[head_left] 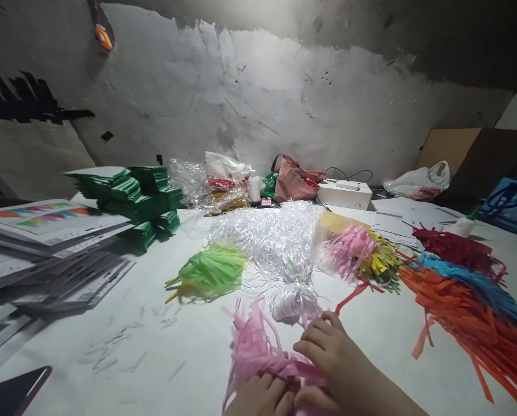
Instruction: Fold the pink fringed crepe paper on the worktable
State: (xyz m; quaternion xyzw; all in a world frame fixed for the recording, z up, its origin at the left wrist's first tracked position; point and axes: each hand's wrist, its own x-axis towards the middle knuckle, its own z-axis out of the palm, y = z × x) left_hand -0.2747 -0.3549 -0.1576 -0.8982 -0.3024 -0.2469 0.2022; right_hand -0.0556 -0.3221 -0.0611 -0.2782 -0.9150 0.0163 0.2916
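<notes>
A pink tissue-paper tassel [256, 341] lies at the bottom centre of the head view, its fringe strips spread away from me. My left hand [262, 397] is closed on the tassel's near end, fingers curled over the paper. From the right, my right hand [334, 352] curls round the same pink strips, thumb below and fingers above. The hands are close together, and the paper between them is bunched and partly hidden. Just beyond them sits a roll of white ribbon [291, 303]. A red strip [349, 296] lies past my right fingertips.
Tangled clear ribbon [271, 234] fills the middle. Around it lie a green tassel [213, 268], a pink bundle [354, 248], orange strips [462, 312] and dark red strips [458, 248]. Printed sheets [45, 231] and green-edged stacks [132, 196] stand left, with paper scraps [111, 346] nearer.
</notes>
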